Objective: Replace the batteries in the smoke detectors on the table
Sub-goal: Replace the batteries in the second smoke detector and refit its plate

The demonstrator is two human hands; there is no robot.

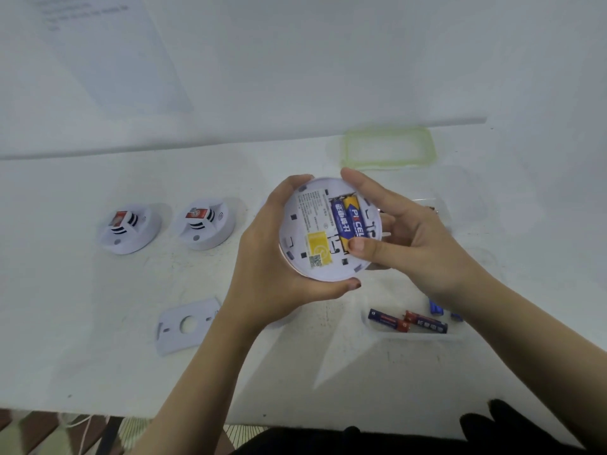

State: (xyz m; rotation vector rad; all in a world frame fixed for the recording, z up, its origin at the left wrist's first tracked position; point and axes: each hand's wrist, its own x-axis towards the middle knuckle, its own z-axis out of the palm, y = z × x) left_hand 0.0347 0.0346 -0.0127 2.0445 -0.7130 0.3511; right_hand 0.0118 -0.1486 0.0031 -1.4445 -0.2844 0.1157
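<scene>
While the left hand [262, 257] holds the smoke detector [305, 238] clear above the table [98, 356], we see its back turned up towards us, with the printed label and yellow sticker showing. The left grip is closed round the detector's rim, fingers on the far edge and thumb on the near edge. In the open compartment lie a blue battery [340, 218] and, touching it on the right, a yellow battery [354, 215]. The right hand [417, 238] closes its grip across the compartment: the forefinger sits on the detector's far rim and the thumb presses on the near end of the yellow battery. The other fingers curl behind the detector's right edge.

On the table to the left we find two more detectors [129, 229] [207, 224], near each other and face up. A white mounting plate [187, 326] lies flat just beside the left forearm. Under the right forearm a clear tray [410, 334] holds loose batteries [389, 320]. A green-rimmed lid [431, 149] lies farther back.
</scene>
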